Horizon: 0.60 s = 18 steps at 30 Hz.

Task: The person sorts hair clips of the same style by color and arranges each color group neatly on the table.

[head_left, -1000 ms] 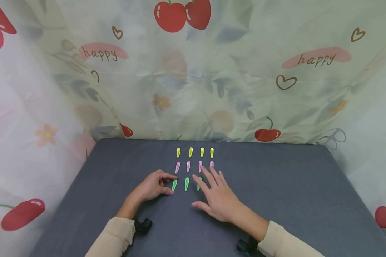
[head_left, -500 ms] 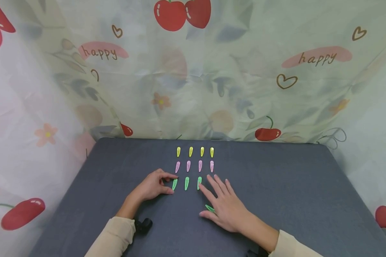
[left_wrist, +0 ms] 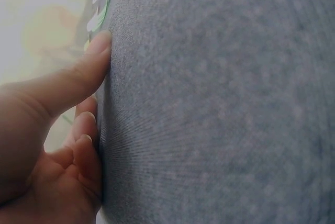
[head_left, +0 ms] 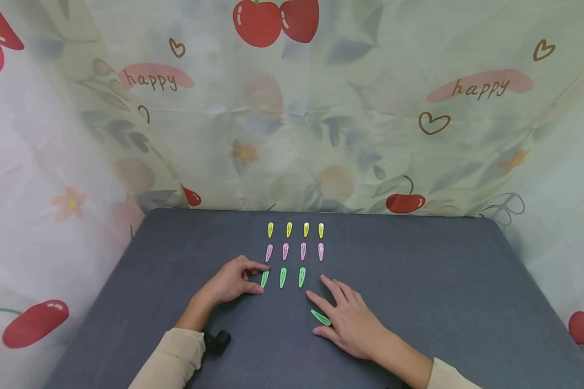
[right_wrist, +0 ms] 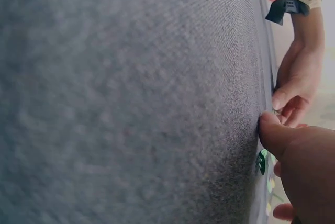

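In the head view my left hand (head_left: pixel 234 280) rests on the table at the left end of a row of green snap hair clips. Its thumb and index finger hold the leftmost green hair clip (head_left: pixel 265 279) by its two ends. Farther right in that row lie another green clip (head_left: pixel 283 277) and a third green clip (head_left: pixel 302 277). A loose green hair clip (head_left: pixel 320 317) lies slanted nearer the front, between the thumb and index finger of my right hand (head_left: pixel 357 324). That hand's fingers are spread and relaxed, not gripping the clip.
Behind the green row are a row of pink hair clips (head_left: pixel 285 252) and a row of yellow hair clips (head_left: pixel 289 229). All lie on a dark grey cloth-covered table (head_left: pixel 433 281). A patterned curtain (head_left: pixel 292 129) hangs along its back and sides.
My right hand has drawn back toward the front right, from above the rows. The loose green clip and the third green clip have come into full view. My left hand has stayed put.
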Each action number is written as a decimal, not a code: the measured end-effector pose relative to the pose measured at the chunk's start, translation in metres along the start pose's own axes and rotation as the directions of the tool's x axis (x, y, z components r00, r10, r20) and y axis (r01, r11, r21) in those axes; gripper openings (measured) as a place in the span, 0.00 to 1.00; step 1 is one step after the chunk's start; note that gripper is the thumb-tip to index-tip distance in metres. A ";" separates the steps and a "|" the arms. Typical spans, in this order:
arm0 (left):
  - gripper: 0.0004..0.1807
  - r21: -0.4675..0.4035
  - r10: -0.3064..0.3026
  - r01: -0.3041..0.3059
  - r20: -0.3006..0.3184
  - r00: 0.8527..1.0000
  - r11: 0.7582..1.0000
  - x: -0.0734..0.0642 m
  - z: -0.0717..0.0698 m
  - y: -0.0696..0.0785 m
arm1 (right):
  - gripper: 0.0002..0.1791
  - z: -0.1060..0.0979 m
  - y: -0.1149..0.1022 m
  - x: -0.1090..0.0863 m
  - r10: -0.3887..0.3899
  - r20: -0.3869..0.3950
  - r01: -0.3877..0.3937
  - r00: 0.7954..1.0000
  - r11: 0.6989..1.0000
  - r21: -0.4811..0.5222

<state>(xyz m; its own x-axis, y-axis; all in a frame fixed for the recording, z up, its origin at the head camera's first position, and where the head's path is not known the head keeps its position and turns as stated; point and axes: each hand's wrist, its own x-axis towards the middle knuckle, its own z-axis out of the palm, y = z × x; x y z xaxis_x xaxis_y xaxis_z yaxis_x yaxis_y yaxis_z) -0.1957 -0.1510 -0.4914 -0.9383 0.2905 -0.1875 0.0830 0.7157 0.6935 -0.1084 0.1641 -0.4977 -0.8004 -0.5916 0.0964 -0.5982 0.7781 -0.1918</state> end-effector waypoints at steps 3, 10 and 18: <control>0.26 0.001 -0.001 0.001 -0.001 1.000 1.000 0.000 0.000 0.000 | 0.34 0.001 0.000 -0.001 -0.015 -0.013 0.015 1.000 1.000 -0.018; 0.26 0.000 -0.007 0.007 -0.003 1.000 1.000 0.001 0.001 -0.001 | 0.20 -0.002 -0.002 0.002 -0.034 -0.015 0.034 0.999 0.999 -0.008; 0.26 0.004 -0.007 0.007 0.002 1.000 1.000 0.001 0.000 -0.001 | 0.14 -0.005 -0.002 0.003 -0.074 -0.080 0.082 0.994 0.992 0.096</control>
<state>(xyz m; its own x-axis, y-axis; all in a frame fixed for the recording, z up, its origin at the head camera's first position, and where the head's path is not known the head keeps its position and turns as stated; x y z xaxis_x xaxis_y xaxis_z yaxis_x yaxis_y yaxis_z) -0.1971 -0.1508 -0.4923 -0.9384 0.2863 -0.1936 0.0776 0.7203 0.6893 -0.1099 0.1615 -0.4916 -0.7545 -0.6288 0.1882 -0.6550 0.7032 -0.2764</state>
